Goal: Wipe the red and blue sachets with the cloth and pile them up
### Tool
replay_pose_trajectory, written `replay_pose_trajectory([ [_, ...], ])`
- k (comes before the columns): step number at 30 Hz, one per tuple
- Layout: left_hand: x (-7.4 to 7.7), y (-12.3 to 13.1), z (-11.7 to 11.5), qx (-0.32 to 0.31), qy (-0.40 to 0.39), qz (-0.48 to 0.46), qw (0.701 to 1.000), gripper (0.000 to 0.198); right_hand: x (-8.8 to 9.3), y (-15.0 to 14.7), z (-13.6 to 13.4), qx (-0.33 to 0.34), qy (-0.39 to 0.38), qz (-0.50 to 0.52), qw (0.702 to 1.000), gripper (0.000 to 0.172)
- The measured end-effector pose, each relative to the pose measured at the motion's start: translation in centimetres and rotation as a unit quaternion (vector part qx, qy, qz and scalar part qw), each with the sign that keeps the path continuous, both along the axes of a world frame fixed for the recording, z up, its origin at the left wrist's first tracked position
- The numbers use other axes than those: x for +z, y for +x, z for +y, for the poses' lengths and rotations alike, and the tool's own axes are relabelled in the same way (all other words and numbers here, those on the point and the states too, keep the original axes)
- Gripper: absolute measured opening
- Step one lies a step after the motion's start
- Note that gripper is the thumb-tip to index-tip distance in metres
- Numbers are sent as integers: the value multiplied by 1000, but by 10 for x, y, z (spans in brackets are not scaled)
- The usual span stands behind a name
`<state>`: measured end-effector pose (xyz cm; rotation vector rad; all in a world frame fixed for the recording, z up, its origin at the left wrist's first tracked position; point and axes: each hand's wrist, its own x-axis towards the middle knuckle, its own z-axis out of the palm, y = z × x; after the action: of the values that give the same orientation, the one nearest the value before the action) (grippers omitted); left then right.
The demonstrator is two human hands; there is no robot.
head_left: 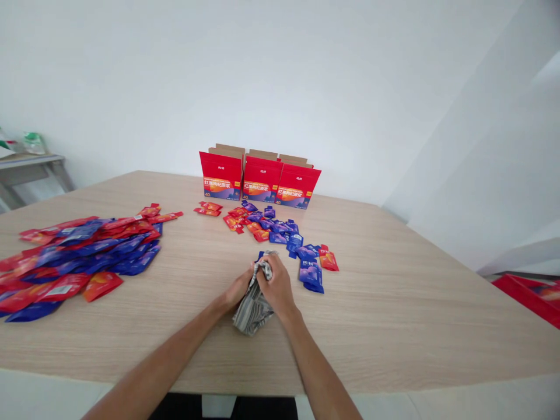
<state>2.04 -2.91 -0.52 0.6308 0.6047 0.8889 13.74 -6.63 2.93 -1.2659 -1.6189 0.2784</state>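
My left hand point(238, 289) and my right hand point(276, 287) are closed together on a stack of pouches point(254, 306) seen silver side up, held just above the wooden table point(394, 315). The stack fans out toward me below my hands. A scatter of small red and blue pouches point(280, 233) lies just beyond my hands, the nearest blue one point(311, 275) to the right of my right hand. Three red open boxes point(259, 178) stand in a row at the far edge.
A large heap of red and blue pouches point(74, 251) covers the table's left side. A grey side table point(30, 166) stands at the far left by the wall. Something red point(534, 294) lies on the floor at the right.
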Motion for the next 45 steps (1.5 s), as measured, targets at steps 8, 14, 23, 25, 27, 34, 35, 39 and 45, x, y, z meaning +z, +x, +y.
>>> replay_pose_trajectory([
  [8, 2, 2, 1, 39, 5, -23, 999, 41, -1, 2, -1, 114, -61, -45, 991, 10],
  [14, 9, -8, 13, 159, 28, -30, 987, 46, -4, -8, -4, 170, -94, -98, 976, 15],
  [23, 2, 7, -7, 52, 43, -6, 998, 32, 1, 8, 3, 5, -6, 18, 1000, 5],
  [25, 2, 5, -5, 51, 34, -34, 998, 33, 0, 7, 2, 32, -28, -7, 999, 6],
  [27, 2, 2, -1, 62, 34, -50, 996, 37, -2, 4, 0, 84, -64, -51, 993, 11],
  [34, 13, -25, 25, 185, 214, 117, 952, 33, -8, -6, -5, 186, -125, -157, 962, 15],
  [35, 18, -33, 32, 207, 282, 171, 921, 32, -8, -6, -5, 190, -122, -161, 961, 14],
  [39, 48, -91, 67, 219, 493, 450, 712, 42, -5, -4, -5, 188, -116, -154, 963, 12],
  [45, 89, -213, 110, 237, 441, 765, 405, 66, -6, -5, -5, 201, -100, -149, 963, 17],
])
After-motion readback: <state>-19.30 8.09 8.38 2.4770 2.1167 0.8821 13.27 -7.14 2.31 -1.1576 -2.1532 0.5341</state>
